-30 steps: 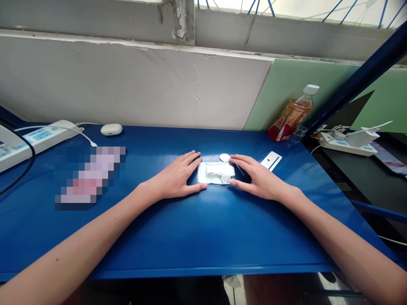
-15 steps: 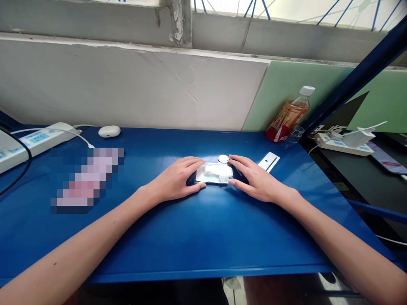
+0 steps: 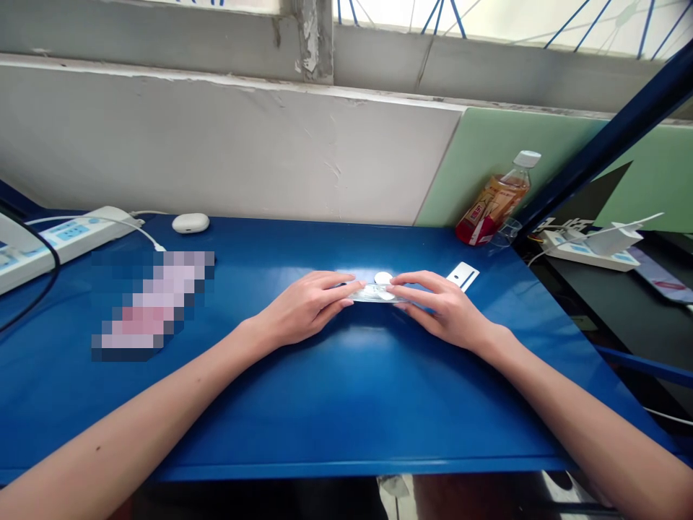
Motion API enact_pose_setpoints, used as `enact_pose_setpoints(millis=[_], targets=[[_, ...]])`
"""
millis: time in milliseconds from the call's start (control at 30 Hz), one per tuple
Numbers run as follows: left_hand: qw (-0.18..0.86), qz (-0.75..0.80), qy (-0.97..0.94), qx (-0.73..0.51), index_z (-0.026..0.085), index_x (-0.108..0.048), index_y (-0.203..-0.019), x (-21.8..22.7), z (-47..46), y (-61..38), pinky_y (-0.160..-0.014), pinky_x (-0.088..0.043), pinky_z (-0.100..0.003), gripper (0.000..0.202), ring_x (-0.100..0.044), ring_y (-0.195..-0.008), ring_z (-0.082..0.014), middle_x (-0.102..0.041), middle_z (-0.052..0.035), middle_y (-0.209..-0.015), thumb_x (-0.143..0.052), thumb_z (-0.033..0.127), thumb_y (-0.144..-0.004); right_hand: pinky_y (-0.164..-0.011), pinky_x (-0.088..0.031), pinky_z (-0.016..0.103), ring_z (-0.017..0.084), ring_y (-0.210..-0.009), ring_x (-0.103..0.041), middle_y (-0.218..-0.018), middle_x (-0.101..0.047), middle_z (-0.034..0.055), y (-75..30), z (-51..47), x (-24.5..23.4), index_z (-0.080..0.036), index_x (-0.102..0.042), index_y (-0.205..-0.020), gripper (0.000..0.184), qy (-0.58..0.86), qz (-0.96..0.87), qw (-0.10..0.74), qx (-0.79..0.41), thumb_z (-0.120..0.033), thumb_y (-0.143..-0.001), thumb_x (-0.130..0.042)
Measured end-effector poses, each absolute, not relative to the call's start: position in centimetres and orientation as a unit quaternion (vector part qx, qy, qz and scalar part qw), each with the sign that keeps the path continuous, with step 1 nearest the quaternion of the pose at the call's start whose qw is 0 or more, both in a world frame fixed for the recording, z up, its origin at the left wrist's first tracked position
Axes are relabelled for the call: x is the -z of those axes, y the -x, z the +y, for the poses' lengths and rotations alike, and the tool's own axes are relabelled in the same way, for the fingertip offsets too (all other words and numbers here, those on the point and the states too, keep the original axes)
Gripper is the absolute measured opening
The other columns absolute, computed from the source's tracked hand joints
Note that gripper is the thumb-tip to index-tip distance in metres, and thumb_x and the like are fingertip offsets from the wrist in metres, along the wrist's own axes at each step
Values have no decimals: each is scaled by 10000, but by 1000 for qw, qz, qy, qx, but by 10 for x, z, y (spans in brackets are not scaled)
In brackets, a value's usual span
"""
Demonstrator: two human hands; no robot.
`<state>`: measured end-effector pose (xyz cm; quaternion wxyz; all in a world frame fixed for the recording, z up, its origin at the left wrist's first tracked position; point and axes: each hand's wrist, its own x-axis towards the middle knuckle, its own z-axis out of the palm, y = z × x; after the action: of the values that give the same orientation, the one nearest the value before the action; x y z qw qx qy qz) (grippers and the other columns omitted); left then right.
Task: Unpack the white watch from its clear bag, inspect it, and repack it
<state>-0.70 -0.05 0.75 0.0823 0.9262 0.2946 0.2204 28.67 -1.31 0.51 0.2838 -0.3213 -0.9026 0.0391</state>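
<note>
A shiny, clear-and-silver flat packet (image 3: 371,292) is held just above the blue desk, seen nearly edge-on. My left hand (image 3: 308,307) grips its left end, thumb at the near edge and fingers over the top. The right end is pinched by my right hand (image 3: 441,307), with fingertips on its upper face. What lies inside the packet is too blurred by glare to make out. Just behind it is a small white disc (image 3: 383,276), partly covered by my right fingertips. A white card with a dark slot (image 3: 464,275) lies beyond my right hand.
The blue desk (image 3: 346,404) meets a wall at the back. A drink bottle (image 3: 495,202) leans at the back right near a slanted blue post (image 3: 606,130). At the left are a power strip (image 3: 81,230), a white earbud case (image 3: 190,223) and a pixelated pink object (image 3: 162,300).
The packet has tilted from showing its broad face to nearly edge-on. My fingers have shifted onto its top, and both hands still hold its ends.
</note>
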Motion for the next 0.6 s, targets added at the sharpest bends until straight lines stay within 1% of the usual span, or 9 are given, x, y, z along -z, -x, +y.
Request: enact_pose_setpoints(millis=[67, 133, 200, 267, 333, 433, 533, 600], targets=[[88, 280, -924, -246, 197, -606, -1343, -9, -4, 6, -1017, -487, -419, 387, -623, -1208, -254, -655, -100, -1334, -358, 306, -1068, -859, -586, 425, 253, -1003, -714, -1159, -737, 92, -285, -16, -8, -267, -696, -1175, 252, 327, -887, 318, -67, -290, -990, -527], [108, 274, -917, -267, 193, -614, -1315, -11, -9, 4, -977, -510, -391, 363, -661, -1126, -231, -699, -86, -1255, -371, 294, -1063, -825, -597, 401, 243, -939, -728, -1078, -759, 81, -282, -19, -10, -251, -705, -1116, 209, 341, -864, 353, -107, -292, -975, -557], [125, 286, -908, -279, 193, -593, -1325, -12, -12, 3, -923, -535, -372, 354, -691, -1026, -216, -738, -71, -1152, -390, 301, -1056, -778, -601, 373, 224, -849, -732, -980, -769, 60, -280, -21, -12, -237, -698, -1059, 157, 362, -837, 380, -157, -289, -952, -597], [127, 307, -899, -286, 196, -547, -1369, -13, -14, 1, -911, -545, -369, 371, -695, -1006, -214, -744, -66, -1116, -407, 315, -1047, -735, -599, 347, 201, -768, -719, -898, -762, 39, -278, -22, -12, -226, -685, -1028, 129, 383, -808, 396, -209, -287, -931, -629], [114, 326, -892, -292, 195, -502, -1409, -13, -14, 0, -972, -528, -379, 402, -666, -1111, -225, -707, -86, -1210, -424, 329, -1038, -710, -595, 331, 194, -753, -710, -873, -751, 35, -277, -22, -10, -217, -669, -1038, 147, 401, -783, 402, -254, -297, -917, -646], [83, 355, -892, -267, 163, -442, -1457, -11, -13, -2, -1100, -447, -417, 499, -522, -1332, -266, -543, -147, -1446, -488, 378, -1009, -726, -594, 335, 197, -780, -710, -868, -741, 37, -276, -18, -5, -211, -641, -1092, 203, 429, -760, 396, -285, -317, -918, -641], [80, 374, -904, -191, 124, -340, -1526, -7, -10, -1, -1172, -350, -486, 732, -353, -1457, -330, -382, -190, -1569, -582, 497, -945, -793, -594, 378, 213, -822, -713, -895, -744, 50, -276, -13, 0, -208, -639, -1107, 219, 456, -764, 380, -252, -327, -923, -627], [94, 383, -908, -143, 119, -303, -1550, -5, -9, 0, -1186, -312, -524, 832, -278, -1489, -363, -329, -196, -1597, -581, 585, -919, -844, -588, 419, 238, -893, -714, -970, -750, 75, -277, -11, 3, -209, -649, -1086, 202, 463, -781, 361, -212, -333, -930, -613]])
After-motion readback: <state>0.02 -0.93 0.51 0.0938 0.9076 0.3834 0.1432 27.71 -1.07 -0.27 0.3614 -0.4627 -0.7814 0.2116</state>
